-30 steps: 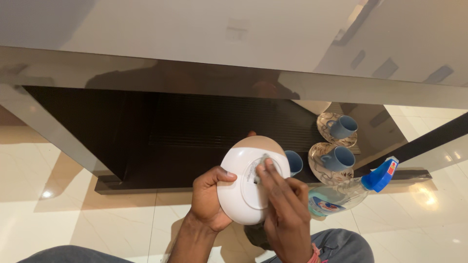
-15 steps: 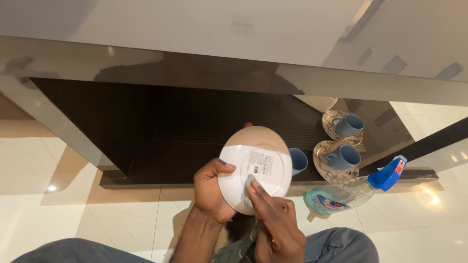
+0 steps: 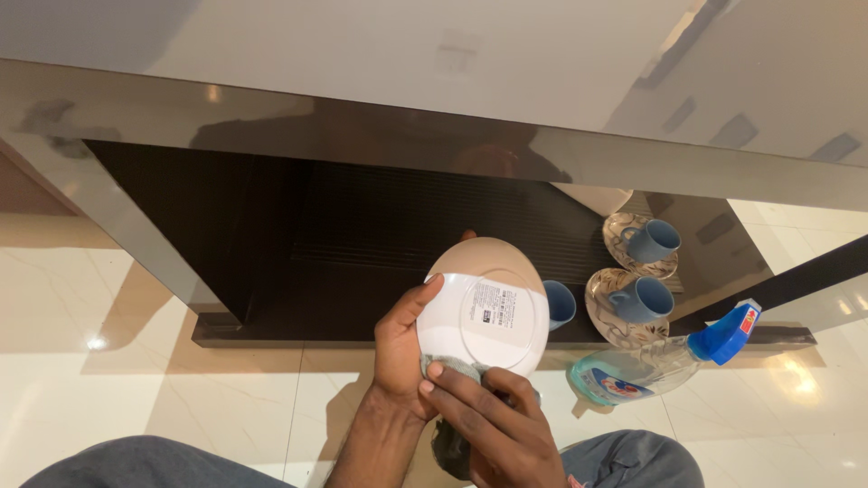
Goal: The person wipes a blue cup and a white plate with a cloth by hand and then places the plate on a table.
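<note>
Left hand (image 3: pixel 400 354) gripped the white plate (image 3: pixel 482 307), underside up, near the dark low shelf (image 3: pixel 271 235). Right hand (image 3: pixel 493 420) closed on grey cloth (image 3: pixel 449 368), pressed against the plate's near edge.

Warm indoor light is thrown from above. Bright glare spots are seen on the glossy floor tiles (image 3: pixel 90 342), and soft reflections are carried by the polished cabinet front (image 3: pixel 362 126). The open shelf recess (image 3: pixel 362 235) is left in deep shadow. The picture is rendered sharp, with slight wide-angle stretching at the edges.
</note>
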